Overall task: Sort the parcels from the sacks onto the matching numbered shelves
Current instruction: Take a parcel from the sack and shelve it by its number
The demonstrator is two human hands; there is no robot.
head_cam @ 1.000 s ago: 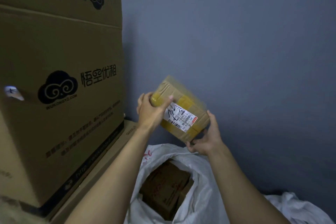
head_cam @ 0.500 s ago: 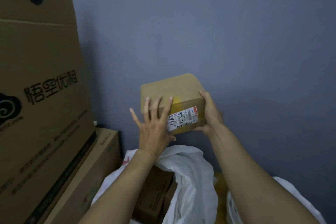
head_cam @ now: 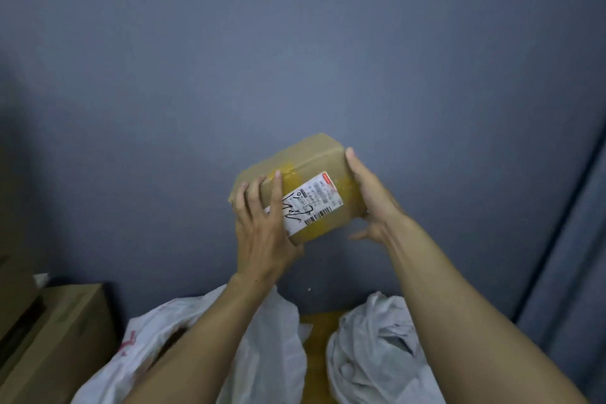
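Head camera shows me mostly a blue-grey wall (head_cam: 295, 43), and at the right edge there is a darker vertical strip (head_cam: 577, 256); I cannot tell if it is a curtain or a panel. At the bottom two white sacks lie side by side: the left sack (head_cam: 272, 331) is under my left forearm, the right sack (head_cam: 377, 348) is crumpled beside my right forearm. Something yellow (head_cam: 316, 338) shows between them. A cardboard box (head_cam: 55, 338) stands in the lower left corner.

The parcel (head_cam: 314, 157), a brown carton, is in the air in front of the wall and above the sacks, tilted with its right end higher. My left hand (head_cam: 262, 233) grips its lower left end, fingers lying on the near face and thumb round the lower corner. My right hand (head_cam: 373, 200) presses flat against the right end with straight fingers, thumb spread away from the carton. Yellow tape (head_cam: 292, 179) crosses the near face. On it sits a white label (head_cam: 311, 203) with a barcode and black scribbles, which I cannot read.
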